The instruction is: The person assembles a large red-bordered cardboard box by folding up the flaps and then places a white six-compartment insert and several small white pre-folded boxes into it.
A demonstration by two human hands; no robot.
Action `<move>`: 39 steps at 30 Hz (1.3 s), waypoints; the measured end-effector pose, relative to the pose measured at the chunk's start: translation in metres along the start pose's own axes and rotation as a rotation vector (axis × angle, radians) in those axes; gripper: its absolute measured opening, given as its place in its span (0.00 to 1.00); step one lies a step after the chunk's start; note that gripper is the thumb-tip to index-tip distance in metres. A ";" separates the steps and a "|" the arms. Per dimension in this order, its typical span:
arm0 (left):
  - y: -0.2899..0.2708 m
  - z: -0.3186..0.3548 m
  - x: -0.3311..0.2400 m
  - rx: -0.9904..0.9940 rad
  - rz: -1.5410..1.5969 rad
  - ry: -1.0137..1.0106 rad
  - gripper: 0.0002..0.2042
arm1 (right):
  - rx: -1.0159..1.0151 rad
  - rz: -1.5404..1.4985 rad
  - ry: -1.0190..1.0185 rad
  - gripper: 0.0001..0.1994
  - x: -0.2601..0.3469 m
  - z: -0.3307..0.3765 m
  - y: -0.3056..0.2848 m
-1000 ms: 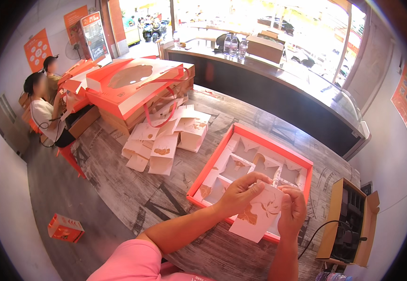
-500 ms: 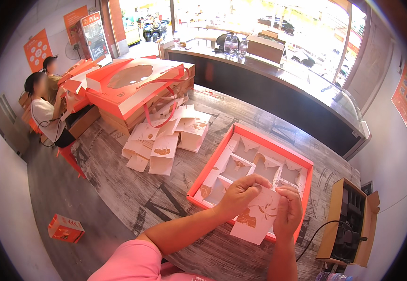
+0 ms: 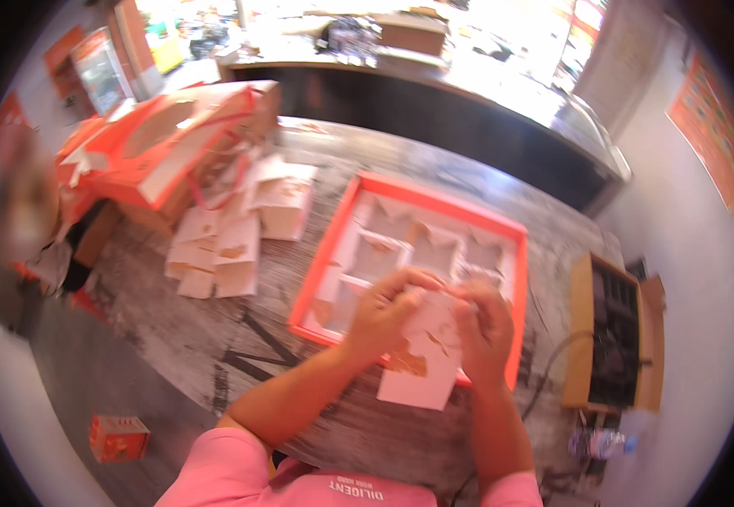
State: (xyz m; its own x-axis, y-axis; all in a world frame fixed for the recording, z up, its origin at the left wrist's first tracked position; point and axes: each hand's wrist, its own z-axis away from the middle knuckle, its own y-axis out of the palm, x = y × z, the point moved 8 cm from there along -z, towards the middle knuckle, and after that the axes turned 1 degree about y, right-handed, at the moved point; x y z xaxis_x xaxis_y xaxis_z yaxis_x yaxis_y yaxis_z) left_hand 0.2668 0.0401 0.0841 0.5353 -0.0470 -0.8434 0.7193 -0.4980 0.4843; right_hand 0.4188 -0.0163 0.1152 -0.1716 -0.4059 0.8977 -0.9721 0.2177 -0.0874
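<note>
Viewpoint swung, scene further left | your left hand (image 3: 381,314) and right hand (image 3: 487,331) pinch the upper end of a flat, white, gold-printed paperboard piece (image 3: 424,353), over the near side of a red-rimmed, partitioned cardboard box (image 3: 443,204) | press lightly; avoid creasing

What you have around your grey wood-grain counter (image 3: 172,338)
Beyond the counter you face a long dark-fronted display case (image 3: 434,135) bearing a brown cardboard box (image 3: 412,35); off the counter's right side, you have an open brown carton (image 3: 578,338), a plastic bottle (image 3: 599,444) and an orange wall poster (image 3: 709,127); left of the counter, a small red box (image 3: 120,439) on the floor (image 3: 79,372) and a blurred person (image 3: 24,194).
</note>
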 end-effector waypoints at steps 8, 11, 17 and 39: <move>0.007 0.000 -0.001 0.023 0.000 -0.036 0.10 | -0.034 -0.123 0.033 0.04 -0.007 0.002 -0.006; 0.006 0.000 -0.004 0.013 -0.025 -0.005 0.09 | -0.048 -0.126 0.051 0.04 -0.009 0.003 -0.004; 0.002 -0.001 -0.001 0.027 -0.035 -0.048 0.07 | -0.041 -0.073 0.046 0.04 -0.008 0.001 -0.005; 0.006 -0.002 -0.008 0.049 -0.053 -0.014 0.09 | 0.014 -0.211 0.088 0.04 -0.005 -0.001 -0.006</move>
State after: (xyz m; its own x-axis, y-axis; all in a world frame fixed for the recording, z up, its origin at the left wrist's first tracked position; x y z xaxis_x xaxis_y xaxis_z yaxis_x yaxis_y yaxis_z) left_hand 0.2676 0.0388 0.0947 0.4907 -0.0320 -0.8707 0.7235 -0.5420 0.4276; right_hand 0.4252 -0.0142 0.1119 0.0500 -0.3622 0.9308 -0.9871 0.1239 0.1013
